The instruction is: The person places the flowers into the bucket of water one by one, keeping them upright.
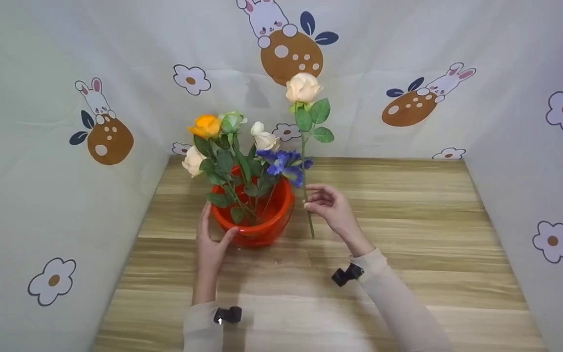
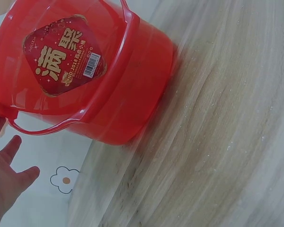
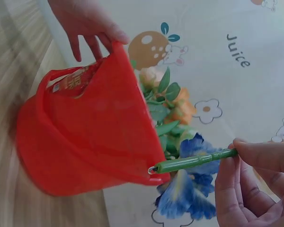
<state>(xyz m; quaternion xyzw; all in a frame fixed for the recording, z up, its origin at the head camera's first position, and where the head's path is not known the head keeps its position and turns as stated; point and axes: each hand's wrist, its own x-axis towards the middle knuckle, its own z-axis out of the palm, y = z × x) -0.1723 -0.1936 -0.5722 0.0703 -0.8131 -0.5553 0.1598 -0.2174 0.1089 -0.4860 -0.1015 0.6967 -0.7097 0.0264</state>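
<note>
A red plastic bucket (image 1: 281, 208) stands on the table, holding several artificial flowers: an orange rose (image 1: 206, 126), cream roses, a green one and a blue iris (image 1: 284, 164). My left hand (image 1: 211, 247) rests against the bucket's near left rim with fingers spread and fairly straight. In the left wrist view the same hand (image 2: 7, 175) sits beside the bucket's handle (image 2: 47, 130). Right of the bucket, my right hand (image 1: 330, 208) pinches the green stem of a peach rose (image 1: 303, 89) held upright. The stem's cut end (image 3: 154, 170) points toward the bucket wall in the right wrist view.
The wood-grain table (image 1: 408, 230) is bordered by a pale cloth backdrop (image 1: 359, 122) printed with rabbits and flowers. A dark red label (image 2: 64, 54) is stuck on the bucket's side. Black cameras (image 1: 347, 275) are strapped to both wrists.
</note>
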